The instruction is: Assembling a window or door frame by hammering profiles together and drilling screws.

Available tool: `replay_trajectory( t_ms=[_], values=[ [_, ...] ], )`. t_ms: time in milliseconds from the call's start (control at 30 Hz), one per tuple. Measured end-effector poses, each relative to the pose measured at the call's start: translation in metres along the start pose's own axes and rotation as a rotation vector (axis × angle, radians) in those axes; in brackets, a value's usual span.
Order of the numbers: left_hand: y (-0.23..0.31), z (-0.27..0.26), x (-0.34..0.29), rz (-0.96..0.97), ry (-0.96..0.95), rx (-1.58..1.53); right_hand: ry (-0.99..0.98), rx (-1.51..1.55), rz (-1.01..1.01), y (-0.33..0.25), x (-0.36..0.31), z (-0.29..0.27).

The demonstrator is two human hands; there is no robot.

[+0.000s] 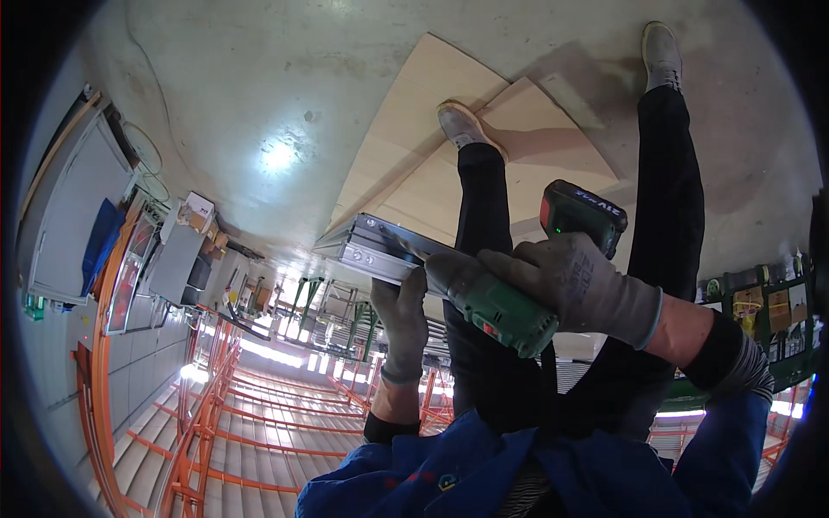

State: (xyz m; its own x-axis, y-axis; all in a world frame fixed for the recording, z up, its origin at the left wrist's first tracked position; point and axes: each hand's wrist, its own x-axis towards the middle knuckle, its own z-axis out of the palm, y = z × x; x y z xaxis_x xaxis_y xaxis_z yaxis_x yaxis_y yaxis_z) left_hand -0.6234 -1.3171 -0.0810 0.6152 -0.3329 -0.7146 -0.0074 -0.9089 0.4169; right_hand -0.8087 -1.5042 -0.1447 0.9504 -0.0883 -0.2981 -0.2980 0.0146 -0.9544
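My right hand (583, 281), in a grey work glove, is closed round the grip of a green and black cordless drill (505, 311). The drill's battery (583, 220) points away from me, and its chuck points left. A bit runs from the chuck to the silver aluminium profile (384, 250); whether its tip touches the metal I cannot tell. My left hand (403, 319), gloved the same way, grips the near side of the profile close to the chuck, its fingers partly hidden. Round holes with fasteners show near the profile's left end.
Flat cardboard sheets (406, 112) lie on the grey floor (276, 78), with one of my shoes (462, 125) on them. A grey cabinet (82, 203) and boxes (203, 220) stand at the left. Green racking (777, 315) holds goods at the right. Orange steel framing (203, 414) appears at lower left.
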Motion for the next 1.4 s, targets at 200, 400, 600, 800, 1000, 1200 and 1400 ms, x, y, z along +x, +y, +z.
replay_trajectory(
  t_ms=[200,400,600,800,1000,1200,1400],
  values=[
    [0.003,0.005,0.001,-0.158,0.060,-0.220,0.056,0.236,0.059,0.019,-0.015,-0.001],
    [0.011,-0.002,0.001,-0.134,0.043,-0.276,0.053,0.322,0.100,0.004,-0.008,-0.017],
    [0.005,-0.002,0.003,-0.294,0.052,-0.370,0.073,0.458,0.084,0.010,0.013,-0.010],
    [0.001,-0.001,0.001,-0.300,0.065,-0.381,0.059,0.560,0.072,0.007,0.017,-0.009],
    [0.002,0.000,0.001,-0.307,0.058,-0.379,0.121,0.548,-0.013,0.014,0.013,-0.013],
    [0.003,0.002,0.000,-0.312,0.058,-0.451,-0.037,0.517,0.392,0.041,0.002,-0.012],
    [0.001,0.003,0.004,-0.301,0.032,-0.459,0.033,0.658,0.196,0.024,0.033,-0.040]
  ],
)
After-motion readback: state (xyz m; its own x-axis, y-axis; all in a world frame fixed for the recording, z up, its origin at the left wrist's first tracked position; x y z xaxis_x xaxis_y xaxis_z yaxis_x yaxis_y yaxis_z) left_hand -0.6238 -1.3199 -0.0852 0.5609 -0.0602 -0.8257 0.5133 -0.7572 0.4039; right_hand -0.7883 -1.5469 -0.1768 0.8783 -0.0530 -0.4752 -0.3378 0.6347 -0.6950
